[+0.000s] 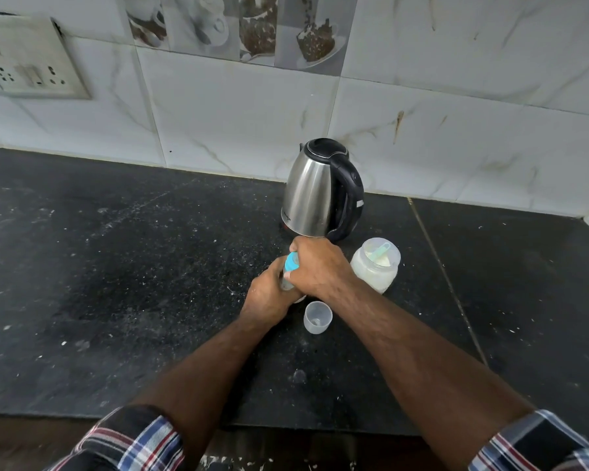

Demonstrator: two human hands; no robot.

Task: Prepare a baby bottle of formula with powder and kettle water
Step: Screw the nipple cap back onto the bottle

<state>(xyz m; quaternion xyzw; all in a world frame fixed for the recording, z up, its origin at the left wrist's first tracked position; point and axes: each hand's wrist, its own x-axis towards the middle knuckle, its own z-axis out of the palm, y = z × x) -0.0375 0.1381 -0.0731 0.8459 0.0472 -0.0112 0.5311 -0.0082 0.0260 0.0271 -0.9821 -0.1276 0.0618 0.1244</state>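
Note:
A baby bottle (288,278) with a blue collar (291,262) stands on the black counter, mostly hidden by both hands. My left hand (267,295) wraps its clear body. My right hand (317,265) grips over the blue collar from above. Behind them stands a steel kettle (312,195) with a black lid and handle. To the right is an open jar of white powder (374,266) with a pale blue scoop (380,250) resting in it. A clear bottle cap (317,317) sits mouth-up just in front of the hands.
The dark stone counter (116,266) is speckled with white powder. A tiled wall runs along the back, with a socket plate (28,62) at upper left. The counter's front edge lies near my checked sleeves.

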